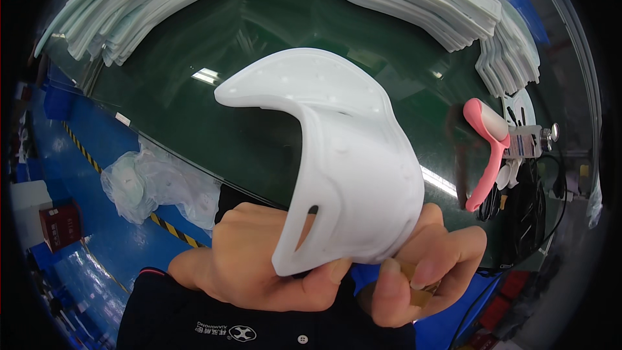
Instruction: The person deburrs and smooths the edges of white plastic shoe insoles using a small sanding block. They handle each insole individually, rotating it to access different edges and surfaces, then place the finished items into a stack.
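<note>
A white curved moulded panel (356,155) with a flared end and a long slot stands tilted above the dark green table, toward me. My left hand (265,259) is closed on its lower left edge beside the slot, thumb at the bottom rim. Against the panel's lower right edge is my right hand (427,272), its fingers curled. Between those fingers shows a small tan, see-through piece (420,296), mostly hidden, so I cannot make out its kind. Some of the left fingers are hidden behind the panel.
Stacks of similar white panels stand at the far left (142,6) and far right (421,0) of the table (259,32). On the right lie a pink-handled roller (487,142), a small metal-topped bottle (528,141) and black cables. Clear plastic bags (162,178) lie on the blue floor.
</note>
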Motion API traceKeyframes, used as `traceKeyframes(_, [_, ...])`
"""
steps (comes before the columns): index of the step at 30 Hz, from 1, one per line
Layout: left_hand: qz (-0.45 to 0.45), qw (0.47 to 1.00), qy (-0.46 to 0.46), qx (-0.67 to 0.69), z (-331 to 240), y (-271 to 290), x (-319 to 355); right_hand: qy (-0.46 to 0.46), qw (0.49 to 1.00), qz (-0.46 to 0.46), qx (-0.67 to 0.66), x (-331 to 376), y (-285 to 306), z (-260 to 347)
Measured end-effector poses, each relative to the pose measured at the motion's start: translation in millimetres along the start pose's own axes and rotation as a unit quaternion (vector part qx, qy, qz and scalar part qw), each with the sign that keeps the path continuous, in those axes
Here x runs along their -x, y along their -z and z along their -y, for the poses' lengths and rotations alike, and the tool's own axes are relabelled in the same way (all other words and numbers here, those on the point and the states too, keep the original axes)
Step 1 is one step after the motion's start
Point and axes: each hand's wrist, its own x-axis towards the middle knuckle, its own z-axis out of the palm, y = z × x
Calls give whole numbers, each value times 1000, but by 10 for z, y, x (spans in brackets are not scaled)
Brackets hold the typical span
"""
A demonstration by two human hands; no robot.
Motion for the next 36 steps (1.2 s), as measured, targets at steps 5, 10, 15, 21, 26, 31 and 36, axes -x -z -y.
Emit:
traceKeyframes(5, [9, 1000, -14, 18, 24, -44, 39, 13, 992, 23, 125, 25, 5, 58])
traceKeyframes(10, [-5, 1000, 0, -5, 13, -32, 43, -10, 993, -3, 121, 44, 1, 25])
traceKeyframes(15, [-19, 999, -2, -28, -17, -75, 0, -33, 994, 19, 98, 15, -4, 102])
traceKeyframes(21, [-25, 999, 1, -33, 26, -37, 80, 15, 994, 4, 106, 50, 28, -48])
traceKeyframes(26, [-30, 998, 7, -49, -19, -97, 13, 4, 993, 45, 108, 22, 51, 39])
traceKeyframes(31, [-10, 999, 14, -38, -2, -61, 47, -5, 988, 55, 144, 30, 79, 48])
traceKeyframes(36, [12, 1000, -4, -22, -15, -60, 8, -61, 992, -78, -76, 84, 47, 172])
